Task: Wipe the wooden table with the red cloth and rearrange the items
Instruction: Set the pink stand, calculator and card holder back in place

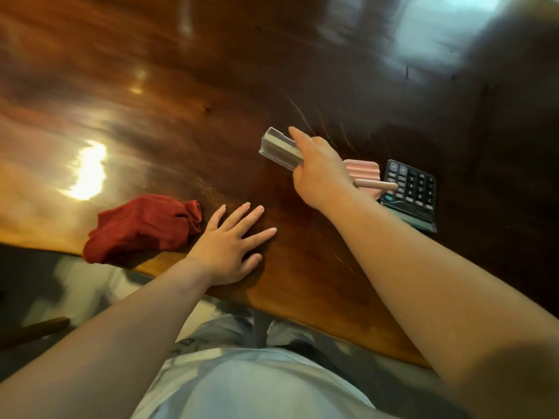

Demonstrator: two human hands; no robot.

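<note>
Red cloth (145, 226) just beside, perhaps against, left hand (230, 252)

The cloth (142, 228) lay on the worktop (181, 101) near its front edge, at nine o'clock of the left hand (230, 249), which rested flat. At that hand's one o'clock the right hand (320, 173) held a case (279, 148). At the right hand's three o'clock lay a tray (361, 167), then a calculator (417, 189), with a pen (378, 185) across both.
</note>
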